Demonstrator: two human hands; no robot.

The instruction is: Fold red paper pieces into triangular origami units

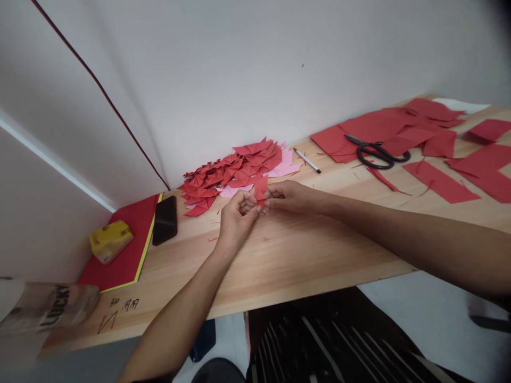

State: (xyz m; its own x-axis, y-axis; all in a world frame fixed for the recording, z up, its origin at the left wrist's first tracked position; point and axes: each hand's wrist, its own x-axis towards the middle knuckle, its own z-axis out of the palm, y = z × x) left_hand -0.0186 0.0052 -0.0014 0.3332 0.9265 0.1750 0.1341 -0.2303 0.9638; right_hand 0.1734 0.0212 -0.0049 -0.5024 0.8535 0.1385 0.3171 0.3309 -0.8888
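Between my two hands, just above the wooden table, is a small folded piece of red paper (261, 187). My left hand (239, 213) pinches its lower left side between thumb and fingers. From the right, my right hand (289, 197) grips the same paper, thumb below and fingers curled behind. The fingertips of both hands nearly meet and cover the paper's lower part. Right behind the hands lies a heap of folded red paper pieces (227, 173), with some pink folded pieces (285, 164) at its edge.
Black-handled scissors (377, 151) rest on red paper sheets (367, 130) at the right. A white pen (306, 160) lies by the wall. At left are a black phone (165, 219), a red sheet (120, 266) with a yellow packet (110, 242), and a "LUCKY" bottle (72, 306).
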